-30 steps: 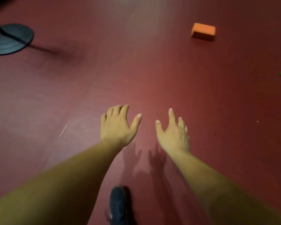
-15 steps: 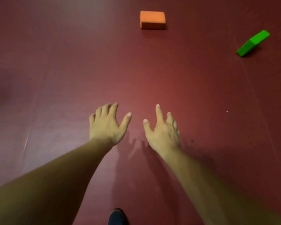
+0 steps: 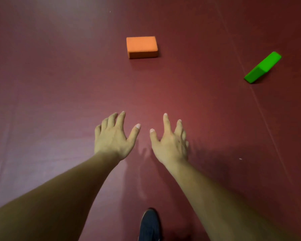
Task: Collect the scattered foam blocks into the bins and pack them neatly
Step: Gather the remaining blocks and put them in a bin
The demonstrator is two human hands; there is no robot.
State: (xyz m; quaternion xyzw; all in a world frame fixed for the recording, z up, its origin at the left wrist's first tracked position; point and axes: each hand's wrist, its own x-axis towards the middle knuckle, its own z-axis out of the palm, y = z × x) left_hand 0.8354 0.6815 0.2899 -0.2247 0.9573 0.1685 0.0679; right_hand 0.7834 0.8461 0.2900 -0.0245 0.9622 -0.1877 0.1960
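Note:
An orange foam block [image 3: 142, 47] lies flat on the dark red floor, ahead of both hands and apart from them. A green foam block [image 3: 263, 67] stands on its long edge at the far right. My left hand [image 3: 113, 138] and my right hand [image 3: 169, 141] reach forward side by side above the floor, palms down, fingers spread and relaxed, holding nothing. No bin is in view.
The dark red floor mat [image 3: 42, 101] fills the view, with a seam [image 3: 261, 108] running down the right side. The toe of a dark shoe [image 3: 150, 225] shows at the bottom edge between my forearms.
The view has swung right and forward. The orange block has come nearer and toward the centre, the green block has come fully into view, and the black round stand base has left the frame.

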